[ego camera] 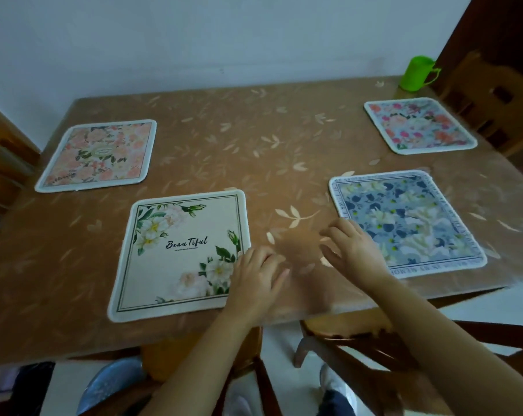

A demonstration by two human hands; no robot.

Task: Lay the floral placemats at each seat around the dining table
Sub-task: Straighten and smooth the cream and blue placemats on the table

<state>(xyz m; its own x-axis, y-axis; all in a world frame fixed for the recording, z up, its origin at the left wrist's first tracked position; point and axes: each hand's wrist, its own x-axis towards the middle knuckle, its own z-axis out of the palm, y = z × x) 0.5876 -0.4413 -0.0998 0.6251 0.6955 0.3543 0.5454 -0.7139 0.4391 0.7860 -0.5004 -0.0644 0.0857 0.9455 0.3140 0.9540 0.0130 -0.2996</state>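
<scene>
Several floral placemats lie flat on the brown leaf-patterned table (pixel 284 139). Near me on the left is a cream mat (pixel 176 253) printed "Beautiful", and on the right a blue-flowered mat (pixel 410 223). A peach-flowered mat (pixel 98 154) lies at the far left, a pink-flowered mat (pixel 419 124) at the far right. My left hand (pixel 257 277) hovers over the cream mat's right edge with fingers relaxed. My right hand (pixel 353 247) is over the blue mat's left edge, fingers spread. Neither hand holds anything.
A green plastic cup (pixel 416 73) stands at the table's far right corner. Wooden chairs stand at the right (pixel 494 106), at the left (pixel 2 163) and under the near edge (pixel 359 340). A white wall runs behind the table.
</scene>
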